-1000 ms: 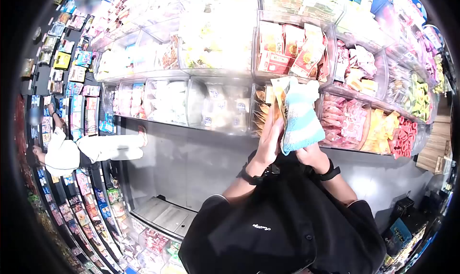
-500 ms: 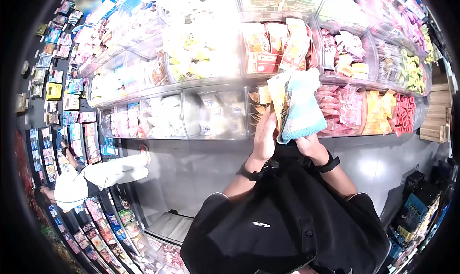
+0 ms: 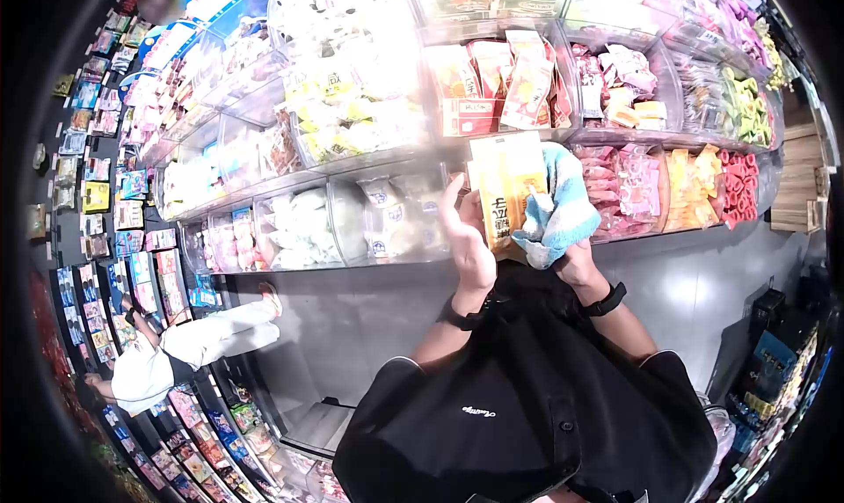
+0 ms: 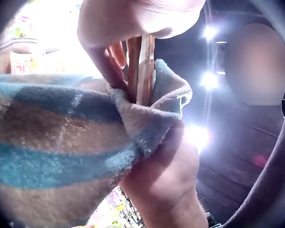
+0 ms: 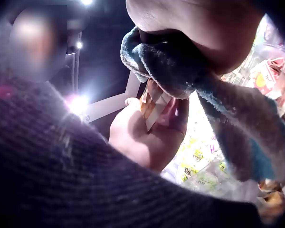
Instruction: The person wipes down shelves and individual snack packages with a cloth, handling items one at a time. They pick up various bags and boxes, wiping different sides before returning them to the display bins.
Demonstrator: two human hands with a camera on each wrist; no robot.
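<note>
A yellow-orange packet (image 3: 503, 195) with dark printed characters stands upright between my hands in the head view. My left hand (image 3: 469, 250) holds its left side, with the fingers behind it. At its right edge, my right hand (image 3: 577, 262) grips a blue and white striped towel (image 3: 571, 206). The towel is bunched against the packet's lower right corner and hangs over the right hand. From the left wrist, the packet (image 4: 140, 71) shows edge-on, with a fold of the towel (image 4: 147, 118) around its edge. The right wrist view shows the towel (image 5: 166, 66) under my right hand (image 5: 204, 28).
Clear bins (image 3: 387, 217) of wrapped snacks rise in tiers in front of me. Red packets (image 3: 501, 85) stand in a bin just beyond my hands. To the left, a person in white (image 3: 145, 371) is beside shelves of hanging goods. Grey floor (image 3: 369, 318) lies below the bins.
The packet has turned from nearly edge-on to show its printed front. The towel has shifted to its right side. The head view has swung, moving the bins left in the frame.
</note>
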